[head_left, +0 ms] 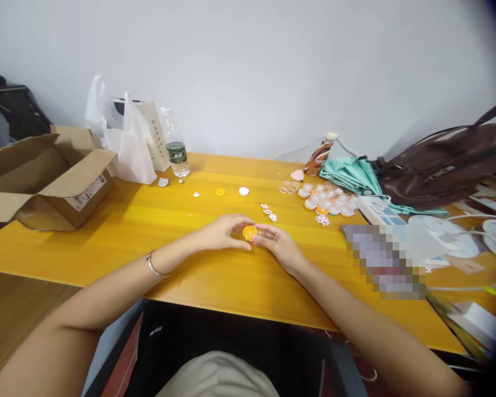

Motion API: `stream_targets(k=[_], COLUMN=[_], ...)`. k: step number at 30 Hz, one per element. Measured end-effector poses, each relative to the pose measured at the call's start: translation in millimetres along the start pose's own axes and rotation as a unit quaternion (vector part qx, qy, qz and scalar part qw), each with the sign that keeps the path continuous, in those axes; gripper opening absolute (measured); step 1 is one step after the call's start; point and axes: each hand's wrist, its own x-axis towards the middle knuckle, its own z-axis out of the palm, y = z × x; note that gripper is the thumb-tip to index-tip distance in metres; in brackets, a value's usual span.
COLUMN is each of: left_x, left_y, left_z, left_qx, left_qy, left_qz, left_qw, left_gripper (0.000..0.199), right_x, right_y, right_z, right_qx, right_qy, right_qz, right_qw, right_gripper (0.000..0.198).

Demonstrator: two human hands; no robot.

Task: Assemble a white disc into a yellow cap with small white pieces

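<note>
A small round orange disc (250,233), like a shallow cap, is pinched between the thumb and fingers of my right hand (280,246) above the near middle of the table. My left hand (225,232) is at the disc's left side, thumb and fingers apart around it; whether a fingertip touches its upper rim I cannot tell. Beyond my hands lie a yellow ring-shaped disc (220,192), a white disc (243,191) and a small white piece (196,194). Several white pieces with holes (269,213) lie just past my right hand.
Clear and orange round parts (328,199) cluster at the right, near a brown bottle (321,154) and teal cloth (351,175). A pixelated dark-edged device (384,262) lies nearer. Leftward are a water bottle (176,149), white plastic bag (130,151) and open cardboard box (58,190).
</note>
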Motion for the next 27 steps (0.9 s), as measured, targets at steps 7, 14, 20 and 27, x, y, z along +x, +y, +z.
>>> stream_targets(k=[7, 14, 20, 27], left_x=[-11, -19, -21, -22], left_y=[7, 1, -4, -5], left_z=[14, 10, 6, 6], left_qx=[0.077, 0.122, 0.126, 0.139], left_qy=[0.040, 0.031, 0.024, 0.012], left_qz=[-0.024, -0.025, -0.029, -0.023], left_qw=[0.996, 0.992, 0.991, 0.990], left_gripper=[0.027, 0.017, 0.018, 0.022], right_x=[-3, 2, 12, 17], right_y=[0, -13, -47, -40], right_z=[5, -8, -103, -154], right_qx=[-0.024, -0.281, -0.500, -0.657], right_qy=[-0.030, -0.016, 0.271, 0.276], right_qz=[0.002, -0.110, -0.146, -0.023], right_qw=[0.999, 0.953, 0.810, 0.701], right_gripper=[0.044, 0.033, 0.020, 0.034])
